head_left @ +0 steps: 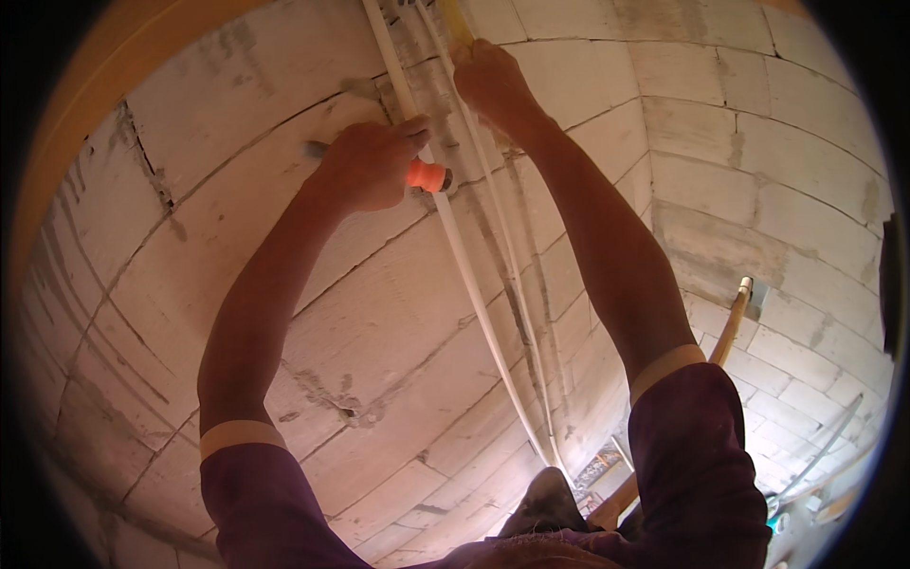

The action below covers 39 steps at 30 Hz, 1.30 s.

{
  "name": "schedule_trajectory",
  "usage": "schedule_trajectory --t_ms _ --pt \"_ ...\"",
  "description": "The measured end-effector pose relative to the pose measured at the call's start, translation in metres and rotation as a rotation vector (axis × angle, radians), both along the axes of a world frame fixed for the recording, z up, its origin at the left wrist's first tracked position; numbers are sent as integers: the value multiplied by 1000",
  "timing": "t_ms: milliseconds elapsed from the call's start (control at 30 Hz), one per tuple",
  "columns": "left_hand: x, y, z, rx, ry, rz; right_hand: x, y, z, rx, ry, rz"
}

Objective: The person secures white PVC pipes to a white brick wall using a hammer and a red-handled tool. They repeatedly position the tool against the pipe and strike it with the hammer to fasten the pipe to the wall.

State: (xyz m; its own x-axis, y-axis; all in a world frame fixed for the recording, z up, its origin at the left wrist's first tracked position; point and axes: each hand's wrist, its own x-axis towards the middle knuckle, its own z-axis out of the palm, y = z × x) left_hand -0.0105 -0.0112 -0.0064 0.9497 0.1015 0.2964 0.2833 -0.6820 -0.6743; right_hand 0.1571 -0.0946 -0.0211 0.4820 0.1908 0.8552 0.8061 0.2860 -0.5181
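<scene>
Two bare forearms in purple sleeves rise from the lower edge toward a wall of pale grey blocks point(284, 313). The left hand point(370, 166) is clenched around a tool with an orange handle point(426, 175), whose orange end sticks out to the right of the fist and lies right against the left white pipe point(453, 242). A grey tip of the same tool shows on the other side of the fist, against the wall.

The right hand point(491, 83), higher up, is closed on a yellowish strip point(455, 24) that runs up out of view, and it rests over the second white pipe point(507, 248).

There are two white pipes, running side by side down the wall, close together but apart for most of their length, from the top edge to the floor area near the person's dark shoe point(550, 498).

To the right, a wooden handle point(730, 327) leans against the wall, its top end at a notch in the blocks. At the lower right lie some thin pipes and scraps, too small and bent by the lens to tell apart.
</scene>
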Motion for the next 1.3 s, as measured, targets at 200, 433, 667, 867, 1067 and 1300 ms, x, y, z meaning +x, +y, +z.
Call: schedule_trajectory --t_ms 200,433,667,867,1067,1300 --pt "0 -3 -2 49 -17 -2 14 26 8 -128 -11 -38" --pt "-3 8 -3 22 -47 -56 0 9 6 -173 49 -10" --pt "2 1 -5 20 -39 -76 29 27 21 -201 -640 -630" --pt "-2 10 -5 -51 -88 -33 14 21 8 -110 5 -50" --pt "-1 8 -3 -14 -50 -93 13 14 29 125 -37 -49" --pt "3 12 -7 4 -68 -146 29 46 -3 43 -44 -55"
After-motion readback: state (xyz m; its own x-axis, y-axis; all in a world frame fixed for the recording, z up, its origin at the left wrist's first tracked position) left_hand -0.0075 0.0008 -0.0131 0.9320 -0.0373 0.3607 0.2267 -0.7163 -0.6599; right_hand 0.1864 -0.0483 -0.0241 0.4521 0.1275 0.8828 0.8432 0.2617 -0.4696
